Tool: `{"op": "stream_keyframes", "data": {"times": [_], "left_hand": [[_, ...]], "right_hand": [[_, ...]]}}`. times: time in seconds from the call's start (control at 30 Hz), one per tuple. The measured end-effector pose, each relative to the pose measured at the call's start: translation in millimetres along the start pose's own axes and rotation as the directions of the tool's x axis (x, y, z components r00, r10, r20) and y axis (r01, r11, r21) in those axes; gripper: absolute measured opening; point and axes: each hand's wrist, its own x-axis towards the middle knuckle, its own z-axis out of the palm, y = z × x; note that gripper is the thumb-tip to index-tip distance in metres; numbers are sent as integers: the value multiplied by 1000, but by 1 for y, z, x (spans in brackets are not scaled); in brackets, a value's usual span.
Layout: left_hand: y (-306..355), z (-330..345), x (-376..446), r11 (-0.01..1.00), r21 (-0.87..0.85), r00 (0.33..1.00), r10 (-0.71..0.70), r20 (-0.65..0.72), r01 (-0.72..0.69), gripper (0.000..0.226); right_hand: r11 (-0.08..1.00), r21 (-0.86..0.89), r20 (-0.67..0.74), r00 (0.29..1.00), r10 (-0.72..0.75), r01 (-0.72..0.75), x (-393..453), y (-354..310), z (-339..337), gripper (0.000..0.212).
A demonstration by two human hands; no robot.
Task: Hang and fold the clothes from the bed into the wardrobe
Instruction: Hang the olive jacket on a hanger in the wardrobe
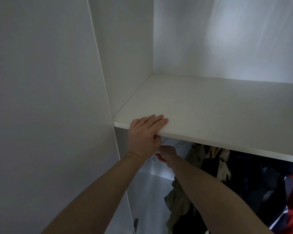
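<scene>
Forearms: two bare forearms rose from the bottom edge of the view toward the open white wardrobe [135, 53], the left one on the left, the right one crossing under the shelf.
Right hand: the right hand [166, 153] sat just below the shelf's front edge, fingers curled around what looked like thin white hangers [152, 158]; the grip was narrow and closed, though the fingers were partly hidden by the left hand and the dim light.
Left hand: the left hand [145, 132] held the front edge of the flat white shelf board [210, 112], straight fingers lying on top, thumb tucked beneath, a steadying hold rather than a carrying one.
Key relation: the hangers lay directly under the left hand and just left of the right wrist; their pale wires ran up and to the right toward the underside of the shelf. The right hand was the nearer one and already on them.
Hung clothes: a row of garments [243, 179] hung under the shelf, to the right of the right arm: an olive-khaki piece nearest, then cream and dark navy cloth, then a red, white and navy piece at the right edge.
Task items: no loose clothes were in either hand; the bed was out of view.
Judgement: probably the fetching of a hanger for the next garment.
Back: the wardrobe's pale rear panel showed a soft patch of light above the shelf.
</scene>
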Motion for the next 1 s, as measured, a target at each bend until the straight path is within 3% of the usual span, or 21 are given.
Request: {"op": "stream_keyframes", "data": {"times": [0.13,0.2,0.7,0.83,1.0], "left_hand": [[1,1,0,1000,11,1000,-14,3,14,51],[0,2,0,1000,13,1000,-9,8,9,52],[-1,2,1,1000,0,999,5,31,-5,57],[0,1,1,1000,15,1000,1,22,-2,56],[-1,0,0,1000,26,999,-4,37,3,56]], "right_hand": [[993,115,-3,1000,26,-25,-1,-5,6,10],[987,161,4,1000,8,-9,0,-8,10,27],[982,127,7,990,-141,139,-4,4,13,4],[984,73,-50,986,-158,161,-11,15,-1,17],[954,6,-136,945,-296,300,-22,21,-26,28]]}}
